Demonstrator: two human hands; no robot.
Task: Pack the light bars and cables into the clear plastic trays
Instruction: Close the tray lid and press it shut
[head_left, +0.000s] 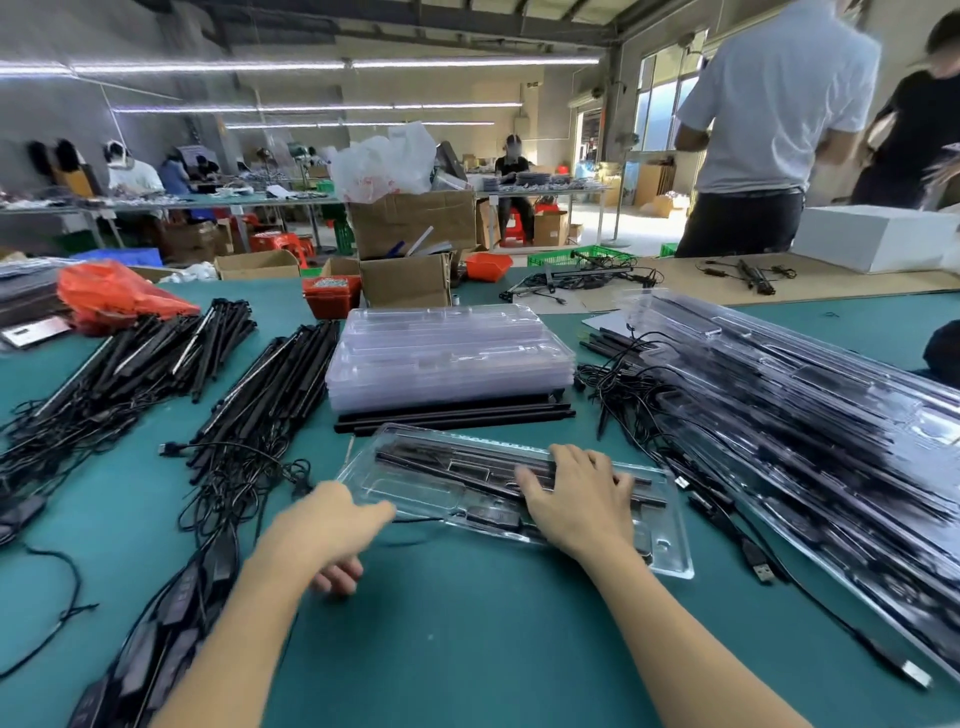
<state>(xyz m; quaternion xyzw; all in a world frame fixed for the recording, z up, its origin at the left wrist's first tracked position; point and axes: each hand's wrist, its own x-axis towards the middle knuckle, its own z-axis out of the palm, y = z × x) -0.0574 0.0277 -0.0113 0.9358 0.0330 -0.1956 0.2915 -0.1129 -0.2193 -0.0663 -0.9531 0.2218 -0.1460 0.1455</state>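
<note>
A clear plastic tray (372, 469) lies on the green table in front of me, with black light bars (441, 461) and a cable controller (492, 517) seated in it. My right hand (576, 496) rests flat on the bars in the tray, fingers spread. My left hand (337, 530) is blurred at the tray's left end, its fingers curled down toward the table with nothing seen in them. Behind the tray lie a few loose black bars (452, 415) and a stack of empty clear trays (447, 358).
Two piles of black bars with tangled cables (130, 364) (270, 395) lie at the left. A long slanted stack of packed trays (810, 426) fills the right, with a loose USB cable (761, 571) beside it. Cardboard boxes (405, 280) and red bins stand behind. People stand at the back right.
</note>
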